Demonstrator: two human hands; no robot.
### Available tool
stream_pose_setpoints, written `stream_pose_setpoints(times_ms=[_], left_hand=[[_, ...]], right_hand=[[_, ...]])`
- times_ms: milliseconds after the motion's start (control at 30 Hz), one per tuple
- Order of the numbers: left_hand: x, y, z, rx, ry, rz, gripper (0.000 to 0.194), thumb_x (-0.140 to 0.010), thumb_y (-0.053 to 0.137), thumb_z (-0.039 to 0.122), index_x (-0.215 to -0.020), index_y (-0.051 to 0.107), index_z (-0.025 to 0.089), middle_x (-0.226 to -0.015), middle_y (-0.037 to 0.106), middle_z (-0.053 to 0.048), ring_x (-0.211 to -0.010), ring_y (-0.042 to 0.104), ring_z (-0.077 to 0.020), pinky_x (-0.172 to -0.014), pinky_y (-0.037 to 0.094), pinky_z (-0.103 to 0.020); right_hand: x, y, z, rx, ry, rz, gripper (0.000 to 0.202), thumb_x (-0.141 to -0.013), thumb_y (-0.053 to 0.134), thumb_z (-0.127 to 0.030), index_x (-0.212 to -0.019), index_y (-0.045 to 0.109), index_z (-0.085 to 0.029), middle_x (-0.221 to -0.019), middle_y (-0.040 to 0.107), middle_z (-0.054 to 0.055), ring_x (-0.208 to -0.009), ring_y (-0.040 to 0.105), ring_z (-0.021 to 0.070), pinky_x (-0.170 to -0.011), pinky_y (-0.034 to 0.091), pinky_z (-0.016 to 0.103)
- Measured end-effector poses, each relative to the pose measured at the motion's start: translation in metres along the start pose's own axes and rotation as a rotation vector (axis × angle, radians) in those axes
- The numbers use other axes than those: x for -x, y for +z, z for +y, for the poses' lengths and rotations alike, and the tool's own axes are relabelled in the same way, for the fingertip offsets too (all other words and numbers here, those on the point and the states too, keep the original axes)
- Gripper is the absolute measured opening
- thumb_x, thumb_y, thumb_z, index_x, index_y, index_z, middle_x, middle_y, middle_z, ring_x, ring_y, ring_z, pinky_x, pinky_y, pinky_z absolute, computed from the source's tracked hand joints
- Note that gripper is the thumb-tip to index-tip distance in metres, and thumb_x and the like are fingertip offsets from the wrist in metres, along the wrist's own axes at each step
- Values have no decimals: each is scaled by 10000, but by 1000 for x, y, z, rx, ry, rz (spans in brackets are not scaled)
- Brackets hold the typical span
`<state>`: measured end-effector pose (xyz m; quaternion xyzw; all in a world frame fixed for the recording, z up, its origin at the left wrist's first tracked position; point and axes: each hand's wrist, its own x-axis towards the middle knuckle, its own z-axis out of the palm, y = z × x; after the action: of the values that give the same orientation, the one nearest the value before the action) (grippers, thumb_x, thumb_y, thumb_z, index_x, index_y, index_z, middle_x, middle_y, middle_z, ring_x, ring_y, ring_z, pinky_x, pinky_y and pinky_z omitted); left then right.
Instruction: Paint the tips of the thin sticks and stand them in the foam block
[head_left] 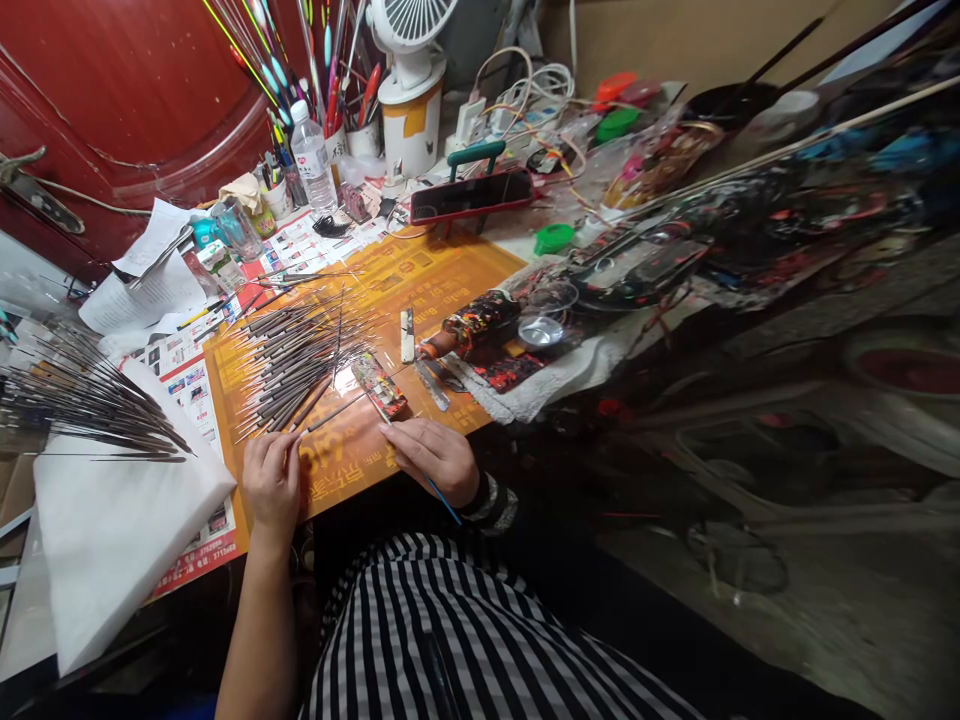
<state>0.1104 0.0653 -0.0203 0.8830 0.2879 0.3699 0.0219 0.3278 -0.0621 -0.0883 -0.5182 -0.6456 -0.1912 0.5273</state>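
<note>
My left hand [271, 475] is closed at the front edge of the orange sheet [442, 270], pinching one end of a thin dark stick [336, 412]. The stick slants up and right, towards a small paint-smeared block [381, 385]. My right hand [439, 458] grips a slim blue-handled paintbrush [445, 500], its tip pointing left near the block. A gap separates the brush tip from the stick. Beyond my left hand lies a pile of similar dark sticks [289, 365] with thin ends.
More dark sticks [127, 405] rest on white foam [120, 520] at left. A phone [472, 197] on a stand, a water bottle [313, 160] and a fan [411, 30] stand behind. Paint-stained clutter, including a dark paint-covered bottle [484, 315], fills the right side.
</note>
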Motion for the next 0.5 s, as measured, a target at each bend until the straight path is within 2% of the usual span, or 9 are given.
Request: stream_pose_setpoints(times_ms=[233, 500], left_hand=[[0, 0, 0, 2, 16, 4, 114, -944, 603, 195, -1025, 684, 198, -918, 667, -51, -878, 591, -171, -835, 480, -331], [0, 1, 0, -9, 0, 7, 122, -955, 592, 234, -1014, 694, 202, -917, 678, -57, -868, 602, -174, -831, 496, -344]], right_hand=[[1, 1, 0, 24, 15, -12, 510, -962, 534, -111, -1464, 479, -182, -1072, 733, 110, -961, 716, 206, -841, 619, 346], [0, 0, -1, 27, 0, 0, 546, -951, 544, -112, -1486, 449, -170, -1050, 737, 116, -929, 720, 216, -815, 623, 350]])
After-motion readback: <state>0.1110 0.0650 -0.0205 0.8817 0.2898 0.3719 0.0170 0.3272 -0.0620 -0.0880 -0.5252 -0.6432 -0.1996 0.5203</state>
